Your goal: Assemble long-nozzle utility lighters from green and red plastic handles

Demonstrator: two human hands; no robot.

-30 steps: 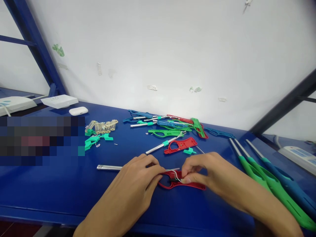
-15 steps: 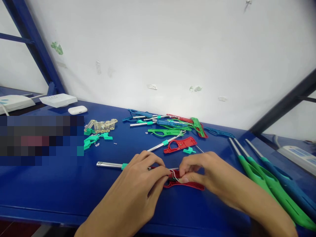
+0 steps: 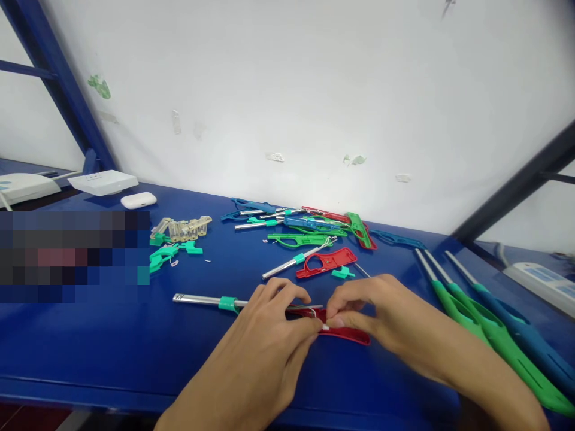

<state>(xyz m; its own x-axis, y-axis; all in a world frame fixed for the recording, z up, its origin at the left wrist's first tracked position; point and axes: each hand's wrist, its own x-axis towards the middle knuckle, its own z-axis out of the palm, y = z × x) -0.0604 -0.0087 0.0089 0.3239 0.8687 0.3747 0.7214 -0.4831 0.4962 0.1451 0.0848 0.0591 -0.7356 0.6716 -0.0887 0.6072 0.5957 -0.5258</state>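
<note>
An opened red lighter handle half (image 3: 348, 336) lies on the blue table in front of me, its inside facing up. To its left runs a metal lighter tube (image 3: 197, 300) with a green collar (image 3: 228, 304). My left hand (image 3: 265, 341) covers the join, thumb and index finger closed on the lighter near a thin white wire (image 3: 313, 312). My right hand (image 3: 366, 305) pinches above the handle half, its fingertips closed at a small white end, seemingly of the wire. The fingers partly hide the inner parts.
Behind are a red shell (image 3: 332, 261), a green clip (image 3: 342, 272) and a heap of lighter parts (image 3: 309, 224). Clear fuel tanks (image 3: 188, 228) and green pieces (image 3: 164, 256) lie left. Whole lighters (image 3: 485, 317) lie right. A white case (image 3: 139, 200) sits at back left.
My left fingers have shifted right, up to the right fingertips. A white end now shows between them, where a looped wire and dark part showed before. The right hand stays nearly in place.
</note>
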